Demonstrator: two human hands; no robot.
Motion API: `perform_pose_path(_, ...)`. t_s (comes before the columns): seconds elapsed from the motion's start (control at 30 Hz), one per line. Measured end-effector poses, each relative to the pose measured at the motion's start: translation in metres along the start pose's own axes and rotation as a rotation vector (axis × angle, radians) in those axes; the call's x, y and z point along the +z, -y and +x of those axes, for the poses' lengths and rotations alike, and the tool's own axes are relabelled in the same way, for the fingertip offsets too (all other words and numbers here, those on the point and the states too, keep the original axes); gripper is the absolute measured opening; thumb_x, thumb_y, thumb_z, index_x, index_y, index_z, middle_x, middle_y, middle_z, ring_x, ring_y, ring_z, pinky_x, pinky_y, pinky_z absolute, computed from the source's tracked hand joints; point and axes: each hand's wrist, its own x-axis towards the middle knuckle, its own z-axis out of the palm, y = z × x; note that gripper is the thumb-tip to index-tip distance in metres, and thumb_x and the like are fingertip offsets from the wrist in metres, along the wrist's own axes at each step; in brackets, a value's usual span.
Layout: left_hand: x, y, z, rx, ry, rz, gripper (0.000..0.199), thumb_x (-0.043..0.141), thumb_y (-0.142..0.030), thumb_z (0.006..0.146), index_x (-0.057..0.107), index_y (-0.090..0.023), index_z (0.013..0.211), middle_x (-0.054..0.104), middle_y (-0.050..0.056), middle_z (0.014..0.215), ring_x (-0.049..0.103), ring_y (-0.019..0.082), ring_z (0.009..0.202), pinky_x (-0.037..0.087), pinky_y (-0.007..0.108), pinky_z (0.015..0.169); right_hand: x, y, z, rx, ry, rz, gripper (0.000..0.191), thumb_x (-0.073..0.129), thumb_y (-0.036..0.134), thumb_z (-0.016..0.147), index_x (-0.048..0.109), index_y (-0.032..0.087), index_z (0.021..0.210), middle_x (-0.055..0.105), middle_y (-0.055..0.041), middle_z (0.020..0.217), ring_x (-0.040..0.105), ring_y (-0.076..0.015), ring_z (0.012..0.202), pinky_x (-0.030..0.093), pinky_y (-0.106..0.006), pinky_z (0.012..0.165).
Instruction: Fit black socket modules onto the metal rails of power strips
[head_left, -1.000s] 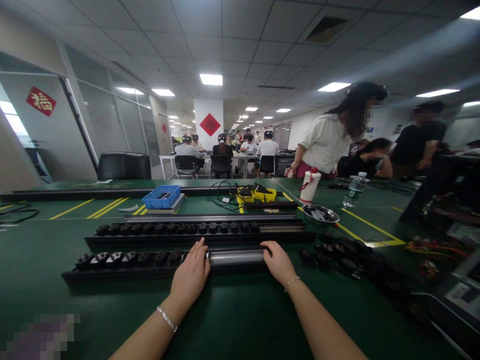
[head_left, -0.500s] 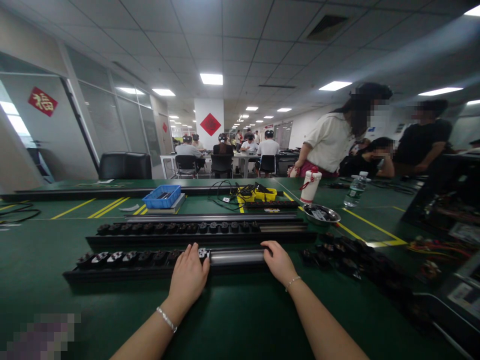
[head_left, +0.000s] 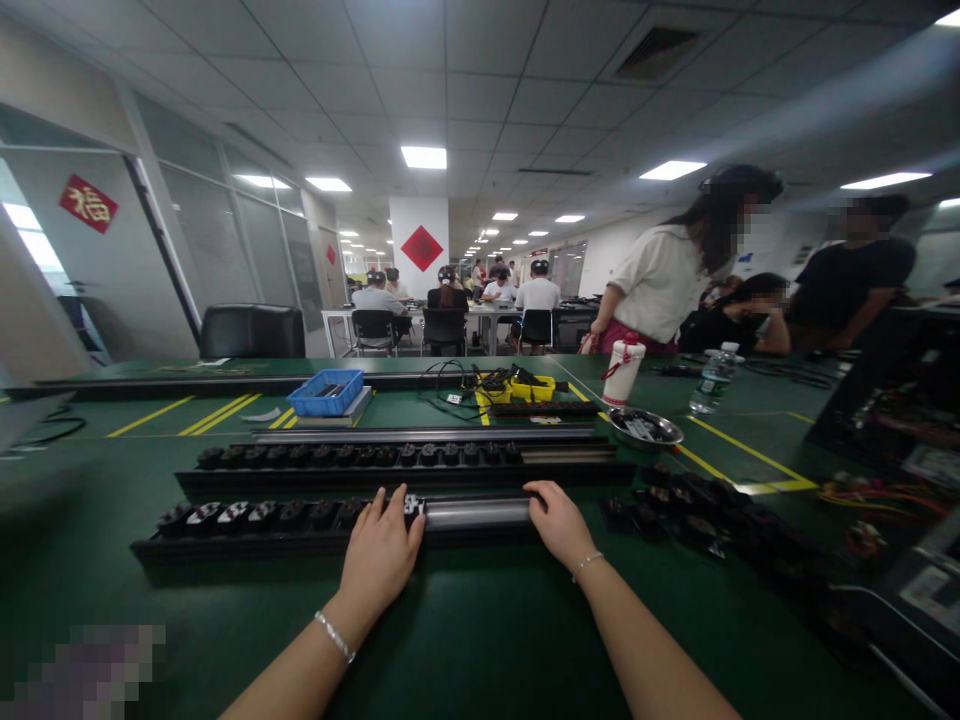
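Observation:
In front of me lies a long black rail (head_left: 247,545), with several socket modules seated along its left part. Most modules are black and some have white faces (head_left: 233,513). The right stretch of its channel is bare, shiny metal (head_left: 476,513). My left hand (head_left: 381,545) rests over the rail, thumb and forefinger about a white-faced socket module (head_left: 412,504) where the row ends; its palm side is hidden. At the rail's right end my right hand (head_left: 559,525) is closed on the edges, fingertips on the far side.
A second filled rail (head_left: 405,478) lies just behind. Further back are a blue bin (head_left: 325,392), a yellow tray (head_left: 531,386), a metal bowl (head_left: 645,428), a white bottle (head_left: 622,372) and a water bottle (head_left: 714,380). Black modules (head_left: 697,520) are heaped at right.
My left hand has slid slightly right along the rail, with the white-faced socket module between its fingers. My right hand stays at the rail's end.

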Motion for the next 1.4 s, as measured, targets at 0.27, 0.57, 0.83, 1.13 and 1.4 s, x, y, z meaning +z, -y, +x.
perform_pose_path(0.27, 0.002, 0.001, 0.000, -0.028, 0.012, -0.019, 0.056, 0.034, -0.048, 0.085, 0.044, -0.009, 0.124, 0.056, 0.014, 0.121, 0.041, 0.029, 0.123, 0.037, 0.044, 0.097, -0.001, 0.002, 0.000, 0.000, 0.006, -0.008, 0.032, 0.038, 0.018, 0.076, 0.062, 0.018, 0.098, 0.060, -0.0059, 0.105, 0.053, -0.0166, 0.102, 0.038, -0.029, 0.093)
perform_pose_path(0.57, 0.010, 0.001, -0.002, -0.031, -0.067, 0.096, 0.064, 0.036, -0.050, 0.083, 0.047, 0.000, 0.120, 0.042, 0.026, 0.132, 0.039, 0.032, 0.124, 0.038, 0.044, 0.097, -0.002, 0.002, -0.001, 0.007, 0.023, 0.002, 0.032, 0.038, 0.019, 0.076, 0.061, 0.018, 0.098, 0.059, -0.0057, 0.107, 0.053, -0.0166, 0.102, 0.039, -0.028, 0.092)
perform_pose_path(0.83, 0.003, 0.000, 0.001, -0.063, 0.030, 0.038, 0.059, 0.036, -0.049, 0.084, 0.051, -0.004, 0.119, 0.052, 0.018, 0.126, 0.041, 0.027, 0.123, 0.035, 0.041, 0.100, 0.000, -0.001, 0.001, 0.009, 0.012, 0.000, 0.031, 0.040, 0.018, 0.075, 0.062, 0.019, 0.097, 0.059, -0.0052, 0.106, 0.054, -0.0160, 0.101, 0.039, -0.027, 0.092)
perform_pose_path(1.13, 0.000, 0.003, 0.006, -0.093, 0.070, -0.016, 0.053, 0.033, -0.045, 0.086, 0.054, -0.008, 0.117, 0.053, 0.014, 0.126, 0.043, 0.024, 0.122, 0.035, 0.038, 0.101, -0.001, 0.000, 0.000, 0.021, 0.012, 0.018, 0.032, 0.039, 0.019, 0.076, 0.062, 0.019, 0.098, 0.059, -0.0054, 0.106, 0.054, -0.0164, 0.100, 0.039, -0.028, 0.091)
perform_pose_path(1.4, -0.002, 0.001, 0.005, -0.072, 0.059, -0.009, 0.051, 0.035, -0.047, 0.086, 0.057, -0.011, 0.115, 0.055, 0.011, 0.125, 0.043, 0.025, 0.122, 0.038, 0.039, 0.099, -0.001, 0.001, -0.001, 0.026, 0.007, 0.015, 0.031, 0.039, 0.019, 0.076, 0.062, 0.020, 0.097, 0.059, -0.0046, 0.106, 0.054, -0.0158, 0.100, 0.039, -0.027, 0.091)
